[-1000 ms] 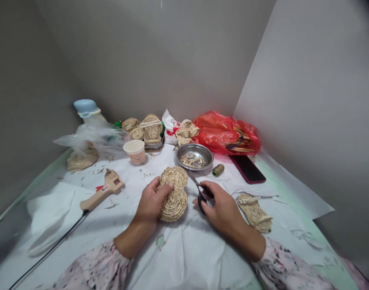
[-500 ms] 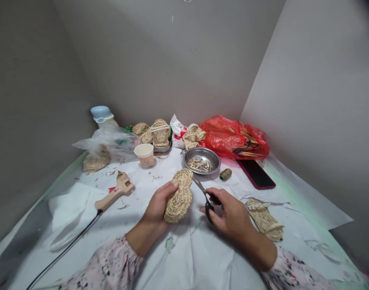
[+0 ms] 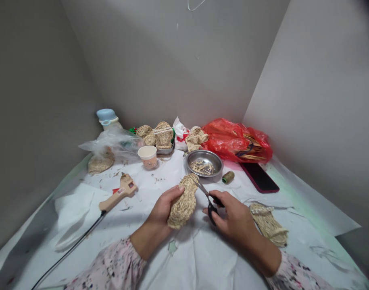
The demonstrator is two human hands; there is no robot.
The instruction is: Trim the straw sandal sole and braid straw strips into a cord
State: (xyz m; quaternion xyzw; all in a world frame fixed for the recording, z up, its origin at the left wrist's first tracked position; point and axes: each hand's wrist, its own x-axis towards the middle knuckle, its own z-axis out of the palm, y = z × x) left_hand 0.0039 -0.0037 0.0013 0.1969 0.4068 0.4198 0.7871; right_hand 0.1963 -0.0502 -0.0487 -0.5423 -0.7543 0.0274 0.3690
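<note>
At lower centre, the left hand (image 3: 160, 211) clamps a coiled straw piece (image 3: 182, 207), tilted, seemingly to present its edge to the scissors (image 3: 208, 195) gripped in the right hand (image 3: 234, 211). A steel bowl (image 3: 215, 159) of straw scraps (image 3: 201, 167) stands just beyond, crowding the way forward; a glue gun (image 3: 120, 192) lies left, a red bag (image 3: 223, 139) upper right.

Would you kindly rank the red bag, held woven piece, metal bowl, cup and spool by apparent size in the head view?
Largest to smallest:
1. Red bag
2. Held woven piece and metal bowl: too alike to rank
3. Cup
4. Spool
</note>
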